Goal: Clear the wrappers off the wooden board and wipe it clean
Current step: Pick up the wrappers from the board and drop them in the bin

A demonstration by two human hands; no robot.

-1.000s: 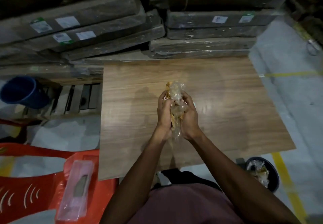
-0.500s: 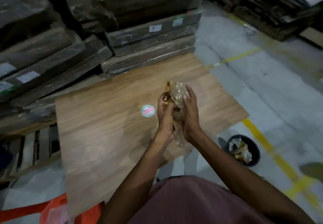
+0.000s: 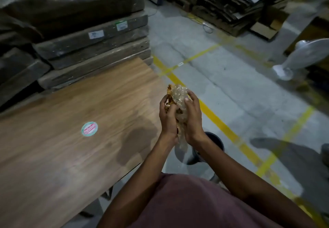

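Hands (image 3: pixel 180 115) bunching wrappers (image 3: pixel 179 96), past board edge (image 3: pixel 158 85)

Brown wood-grain board (image 3: pixel 71 138), green-and-pink round sticker (image 3: pixel 89 129), clear and golden wrappers (image 3: pixel 178 101), yellow floor lines (image 3: pixel 219 122).

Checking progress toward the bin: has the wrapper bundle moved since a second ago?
Yes. The wrapper bundle, gripped by both hands, has gone from over the wooden board's middle to past its right edge, toward the black bin.
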